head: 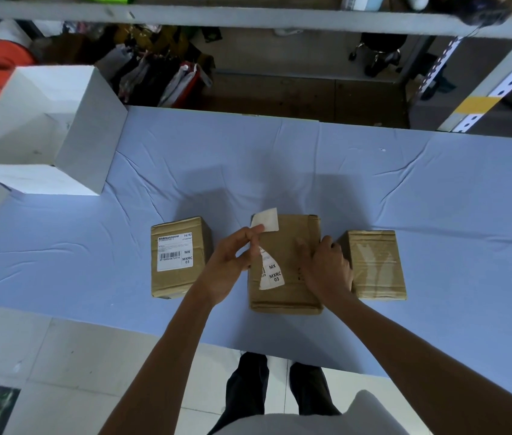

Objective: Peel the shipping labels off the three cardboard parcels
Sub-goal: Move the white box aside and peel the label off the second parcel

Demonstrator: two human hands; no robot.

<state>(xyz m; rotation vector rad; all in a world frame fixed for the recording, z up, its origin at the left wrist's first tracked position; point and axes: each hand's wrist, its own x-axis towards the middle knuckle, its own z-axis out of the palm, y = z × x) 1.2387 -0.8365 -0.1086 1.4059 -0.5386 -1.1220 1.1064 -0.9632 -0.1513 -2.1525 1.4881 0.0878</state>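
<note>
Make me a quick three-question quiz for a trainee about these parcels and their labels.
1. True or false: the label on the left parcel is already peeled off.
2. What does the left hand pinch? A) a strip of tape B) the half-lifted label on the middle parcel C) a knife
3. Which parcel shows only tape and no label on top?

Key: 1 false. 2 B. 3 the right parcel.
</note>
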